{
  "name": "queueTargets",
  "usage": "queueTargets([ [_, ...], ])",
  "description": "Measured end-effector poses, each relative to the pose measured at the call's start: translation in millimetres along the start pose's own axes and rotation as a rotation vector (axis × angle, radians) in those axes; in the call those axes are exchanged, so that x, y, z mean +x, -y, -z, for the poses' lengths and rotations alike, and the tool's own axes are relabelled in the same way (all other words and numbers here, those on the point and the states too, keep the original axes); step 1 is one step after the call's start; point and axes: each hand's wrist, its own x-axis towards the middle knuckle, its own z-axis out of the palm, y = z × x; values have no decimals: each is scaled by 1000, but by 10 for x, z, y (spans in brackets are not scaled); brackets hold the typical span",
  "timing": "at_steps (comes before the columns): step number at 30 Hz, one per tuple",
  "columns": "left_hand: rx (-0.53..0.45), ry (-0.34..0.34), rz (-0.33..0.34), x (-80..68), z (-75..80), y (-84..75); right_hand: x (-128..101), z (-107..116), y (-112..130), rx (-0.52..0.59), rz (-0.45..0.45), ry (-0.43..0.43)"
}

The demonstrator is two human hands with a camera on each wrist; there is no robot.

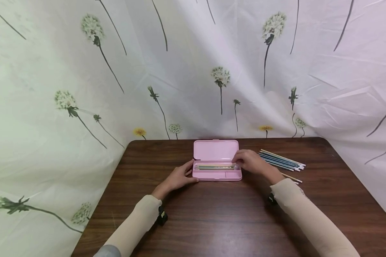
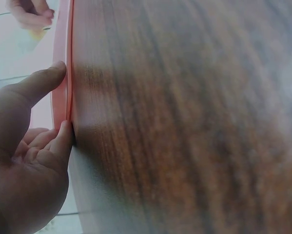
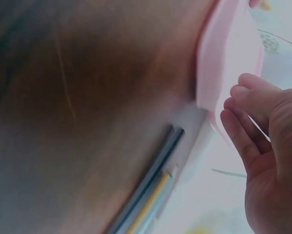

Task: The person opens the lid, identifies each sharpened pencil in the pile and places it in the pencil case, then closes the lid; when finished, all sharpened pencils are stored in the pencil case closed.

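Observation:
A pink pencil case (image 1: 215, 150) lies with its lid folded back on the table. Several pencils (image 1: 215, 167) lie side by side in its long back compartment. At the case's left end my left hand (image 1: 180, 176) holds it, thumb at the front corner and fingers along the side. The left wrist view shows the thumb and fingertips against the pink edge. My right hand (image 1: 251, 161) is over the right end of the case, fingers bent loosely near the pencil ends. In the right wrist view no pencil shows between those fingers (image 3: 243, 95).
A bundle of loose pencils (image 1: 284, 161) lies right of the case, partly behind the right hand. More pencils (image 1: 291, 177) poke out beside the right wrist. The case's front has a small divider (image 1: 225, 174). A dandelion-print cloth (image 1: 180, 89) hangs behind the brown table (image 1: 193, 221).

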Motion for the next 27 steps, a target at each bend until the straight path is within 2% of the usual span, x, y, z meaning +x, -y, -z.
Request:
queueTargets([
  [3, -6, 2, -1, 5, 4, -2, -42, 116, -46, -1, 20, -39],
  [12, -3, 1, 0, 7, 8, 8, -277, 529, -196, -21, -2, -120],
  [20, 10, 3, 9, 7, 10, 7, -576, 802, -392, -99, -72, -141],
  [27, 10, 1, 15, 3, 13, 2, -841, 938, -525, -127, -124, -158],
])
